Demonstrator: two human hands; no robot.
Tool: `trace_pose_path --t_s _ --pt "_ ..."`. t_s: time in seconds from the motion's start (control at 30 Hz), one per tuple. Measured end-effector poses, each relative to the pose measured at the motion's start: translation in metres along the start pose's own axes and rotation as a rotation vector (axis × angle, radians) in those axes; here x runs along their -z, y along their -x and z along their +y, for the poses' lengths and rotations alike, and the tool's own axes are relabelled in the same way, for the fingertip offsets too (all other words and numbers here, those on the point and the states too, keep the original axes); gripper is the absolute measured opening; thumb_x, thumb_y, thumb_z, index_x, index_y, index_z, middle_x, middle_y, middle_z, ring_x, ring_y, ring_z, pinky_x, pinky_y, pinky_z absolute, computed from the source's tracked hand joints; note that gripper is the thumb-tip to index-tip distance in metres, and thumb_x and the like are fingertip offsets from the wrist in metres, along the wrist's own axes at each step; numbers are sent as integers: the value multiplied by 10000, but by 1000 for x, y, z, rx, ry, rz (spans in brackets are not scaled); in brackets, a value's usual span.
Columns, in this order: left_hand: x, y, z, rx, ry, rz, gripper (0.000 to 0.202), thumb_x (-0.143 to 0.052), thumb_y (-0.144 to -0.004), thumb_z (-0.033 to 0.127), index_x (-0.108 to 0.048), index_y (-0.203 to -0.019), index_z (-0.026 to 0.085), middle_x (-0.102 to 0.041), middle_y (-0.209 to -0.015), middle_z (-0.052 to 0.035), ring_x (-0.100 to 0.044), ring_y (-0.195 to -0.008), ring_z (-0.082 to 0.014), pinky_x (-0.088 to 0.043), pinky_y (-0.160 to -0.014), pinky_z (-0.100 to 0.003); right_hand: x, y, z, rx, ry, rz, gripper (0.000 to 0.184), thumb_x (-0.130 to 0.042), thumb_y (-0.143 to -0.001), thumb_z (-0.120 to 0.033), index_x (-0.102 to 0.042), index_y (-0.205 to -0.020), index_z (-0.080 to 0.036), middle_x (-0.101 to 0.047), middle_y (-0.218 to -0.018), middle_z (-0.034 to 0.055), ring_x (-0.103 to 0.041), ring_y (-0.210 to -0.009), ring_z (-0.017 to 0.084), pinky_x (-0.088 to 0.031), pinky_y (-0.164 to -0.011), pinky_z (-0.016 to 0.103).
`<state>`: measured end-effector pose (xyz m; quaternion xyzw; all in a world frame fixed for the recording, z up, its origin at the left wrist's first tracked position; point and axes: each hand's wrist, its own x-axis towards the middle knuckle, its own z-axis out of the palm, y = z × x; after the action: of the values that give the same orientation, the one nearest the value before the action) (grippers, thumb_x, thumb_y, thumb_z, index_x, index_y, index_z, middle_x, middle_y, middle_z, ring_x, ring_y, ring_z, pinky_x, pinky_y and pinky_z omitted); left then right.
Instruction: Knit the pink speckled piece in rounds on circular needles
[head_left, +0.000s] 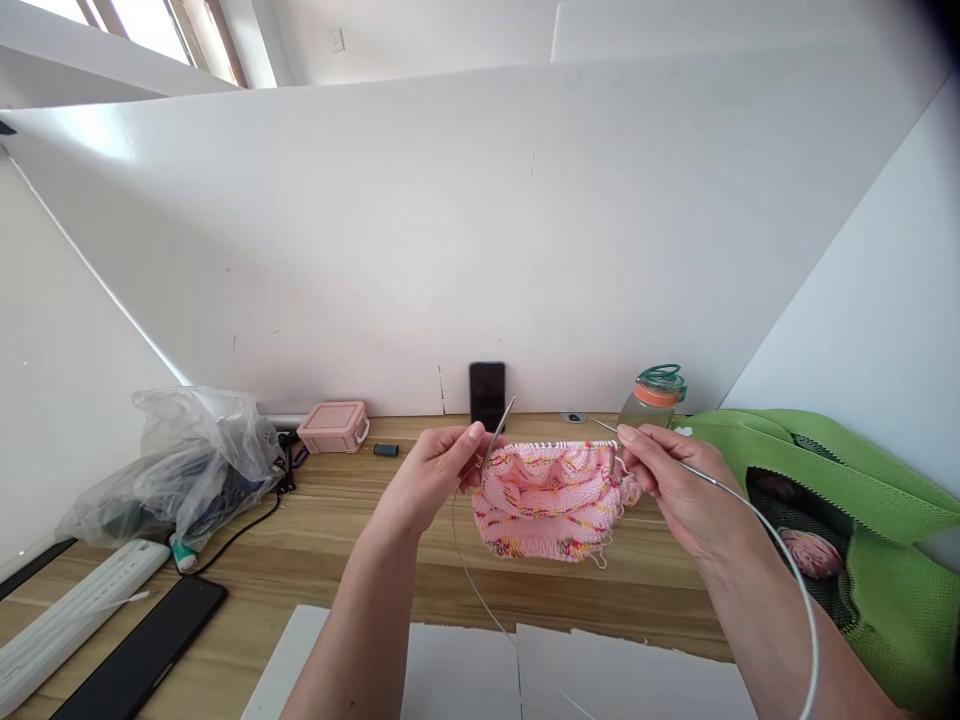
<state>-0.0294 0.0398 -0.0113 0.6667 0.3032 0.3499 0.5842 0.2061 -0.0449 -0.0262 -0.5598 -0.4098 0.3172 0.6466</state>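
A pink knitted piece (pixel 551 500) with coloured flecks hangs on circular knitting needles above the wooden desk (pixel 330 540). My left hand (pixel 431 475) is closed, pinching the left needle (pixel 499 432) and the left edge of the knitting. My right hand (pixel 671 480) is closed on the right needle (pixel 660 455) and the knitting's right edge. The needle cable (pixel 795 580) curves down past my right wrist.
A green mesh bag (pixel 862 520) with a pink yarn ball (pixel 814 550) lies right. A bottle (pixel 654 398), a propped phone (pixel 487 395) and a pink box (pixel 334 427) stand by the back partition. A plastic bag (pixel 187 460), power strip (pixel 75 615), black phone (pixel 146 650) lie left; white sheets (pixel 525 670) in front.
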Motion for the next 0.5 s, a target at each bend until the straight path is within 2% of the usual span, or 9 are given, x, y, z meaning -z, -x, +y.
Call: trace_pose_path --t_s 0.13,0.27,0.37,0.5 --pt "4 -1 -2 52 -32 -127 410 -693 -770 472 -755 -939 104 -558 -624 -15 -406 -549 -79 -308 -516 -213 -1 1 1 -2 48 -35 473 -705 -729 -555 -527 -500 -182 -371 -426 -51 -356 -443 77 -271 -428 222" --pt "4 0 0 102 -84 -275 349 -714 -765 392 -763 -960 107 -593 -650 -27 -424 -567 -82 -313 -520 -207 0 2 2 9 120 -52 484 -672 -756 -568 -507 -504 -188 -372 -437 -51 -356 -462 88 -275 -454 235" --pt "3 0 -1 88 -87 -295 309 -700 -782 352 -766 -945 97 -614 -666 -35 -442 -586 -85 -332 -533 -202 2 3 3 19 178 -81 484 -643 -785 -568 -509 -517 -188 -377 -443 -51 -347 -471 89 -276 -476 242" --pt "1 0 -5 45 -94 -256 252 -682 -795 295 -769 -955 121 -689 -771 -58 -520 -652 -104 -376 -583 -201 -2 5 3 33 258 -149 499 -599 -813 -588 -506 -529 -188 -390 -451 -47 -339 -480 90 -262 -488 248"
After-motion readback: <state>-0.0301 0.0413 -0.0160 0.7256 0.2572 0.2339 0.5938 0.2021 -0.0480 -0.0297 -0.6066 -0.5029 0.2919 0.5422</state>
